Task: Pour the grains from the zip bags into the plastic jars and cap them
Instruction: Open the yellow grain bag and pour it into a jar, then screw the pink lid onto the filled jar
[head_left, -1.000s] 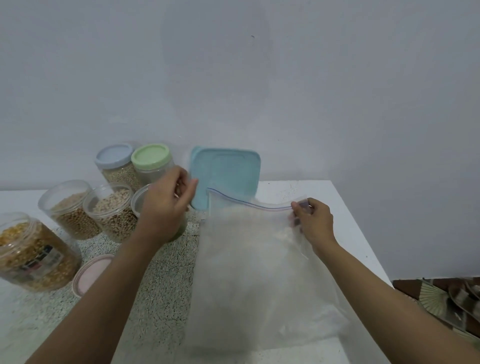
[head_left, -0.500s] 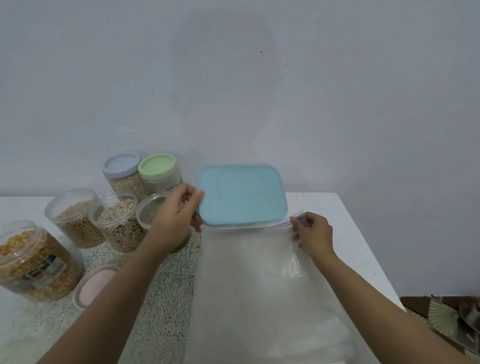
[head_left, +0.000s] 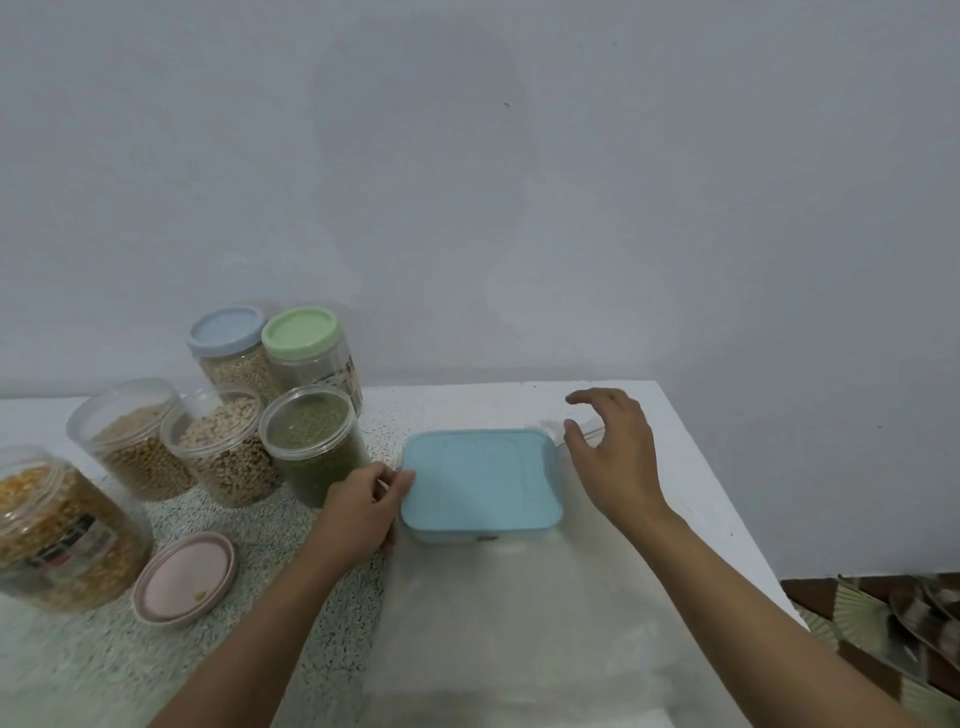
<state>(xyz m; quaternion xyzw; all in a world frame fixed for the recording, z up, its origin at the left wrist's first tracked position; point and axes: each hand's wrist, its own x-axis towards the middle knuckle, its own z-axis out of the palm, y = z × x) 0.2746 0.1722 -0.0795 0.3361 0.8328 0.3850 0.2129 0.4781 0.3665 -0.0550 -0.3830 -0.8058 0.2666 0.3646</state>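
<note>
An empty clear zip bag (head_left: 519, 623) lies flat on the white table (head_left: 701, 467). A square container with a light blue lid (head_left: 480, 480) rests on the bag's far end. My left hand (head_left: 361, 512) holds the container's left edge between thumb and fingers. My right hand (head_left: 613, 449) hovers with spread fingers just right of the container, above the bag's zip corner, holding nothing. Left of the container stand open jars: green mung beans (head_left: 311, 449), pale beans (head_left: 223, 449), tan grains (head_left: 130, 439) and yellow corn (head_left: 52, 530).
Two capped jars stand at the back, one with a blue lid (head_left: 227, 328) and one with a green lid (head_left: 300, 332). A loose pink lid (head_left: 184, 577) lies near the corn jar. The wall is close behind. The table's right edge drops to a patterned floor (head_left: 909, 623).
The blue-lidded container came down from upright onto the bag's far end. My right hand let go of the bag's zip corner and opened. The bag now lies flat.
</note>
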